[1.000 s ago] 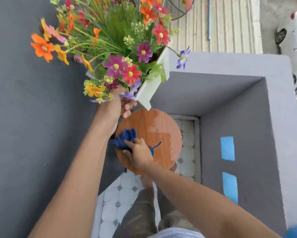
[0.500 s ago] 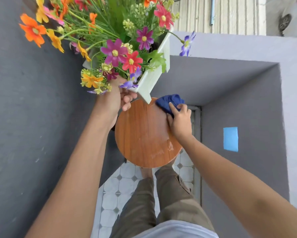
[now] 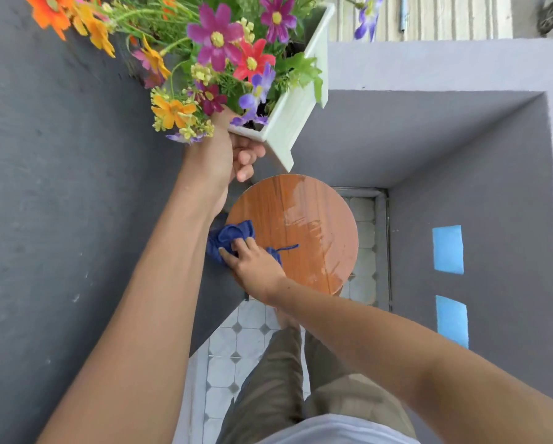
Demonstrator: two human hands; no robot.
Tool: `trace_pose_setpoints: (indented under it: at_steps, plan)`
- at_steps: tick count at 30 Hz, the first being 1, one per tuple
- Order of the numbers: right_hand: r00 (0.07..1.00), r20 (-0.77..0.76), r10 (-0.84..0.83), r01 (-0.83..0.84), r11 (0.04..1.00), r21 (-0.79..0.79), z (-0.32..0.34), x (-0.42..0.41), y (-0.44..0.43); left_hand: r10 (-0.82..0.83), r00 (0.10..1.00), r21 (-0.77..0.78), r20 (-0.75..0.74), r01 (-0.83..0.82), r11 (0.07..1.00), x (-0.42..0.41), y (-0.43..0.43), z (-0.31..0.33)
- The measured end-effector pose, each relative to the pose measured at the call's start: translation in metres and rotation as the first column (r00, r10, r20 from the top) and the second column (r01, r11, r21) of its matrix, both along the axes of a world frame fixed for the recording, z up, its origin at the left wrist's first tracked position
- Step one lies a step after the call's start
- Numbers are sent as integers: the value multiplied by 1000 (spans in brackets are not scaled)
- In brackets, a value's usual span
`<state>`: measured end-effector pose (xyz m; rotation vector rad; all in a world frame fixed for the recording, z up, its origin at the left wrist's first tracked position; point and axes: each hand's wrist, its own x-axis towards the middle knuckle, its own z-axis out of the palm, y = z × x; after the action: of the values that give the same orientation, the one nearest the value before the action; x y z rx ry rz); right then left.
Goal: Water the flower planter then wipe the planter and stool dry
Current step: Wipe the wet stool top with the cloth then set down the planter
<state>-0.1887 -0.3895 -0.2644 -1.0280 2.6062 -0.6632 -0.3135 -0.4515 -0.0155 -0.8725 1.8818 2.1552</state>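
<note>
Your left hand (image 3: pixel 224 158) grips the planter (image 3: pixel 288 123), raised clear above the stool (image 3: pixel 313 229). Your right hand (image 3: pixel 252 264) presses the cloth (image 3: pixel 230 237) flat at the stool's wet top, left edge.

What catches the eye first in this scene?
The bright flowers in a white planter, held up at top centre by the left hand. Below, the right hand presses a blue cloth on the round wooden stool, with wet streaks on its right side.

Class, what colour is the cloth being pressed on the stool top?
Dark blue. The cloth shows best in the head view, under the right hand.
</note>
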Motion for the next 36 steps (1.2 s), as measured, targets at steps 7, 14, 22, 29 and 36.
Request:
trace_pose_setpoints:
  at_steps: [7, 14, 22, 29, 36]
  plan:
    - [916, -10, -400, 400, 916, 31, 2, -100, 60, -11, 1000, -9, -26, 10, 1000, -1, -4, 3]
    - [728, -58, -683, 686, 724, 77, 3, -116, 60, -19, 1000, -23, -12, 19, 1000, 8, -7, 0]
    - [984, -19, -179, 178, 983, -33, -2, 23, -17, -35, 999, -39, 5, 36, 999, 15, -5, -9]
    - [908, -78, -411, 413, 911, 9, -6, 23, 89, -58, 998, -20, 33, 58, 998, 29, 1, -14]
    - [601, -99, -793, 799, 599, 59, -14, -34, 160, -57, 998, 1, 20, 57, 998, 43, 8, -11]
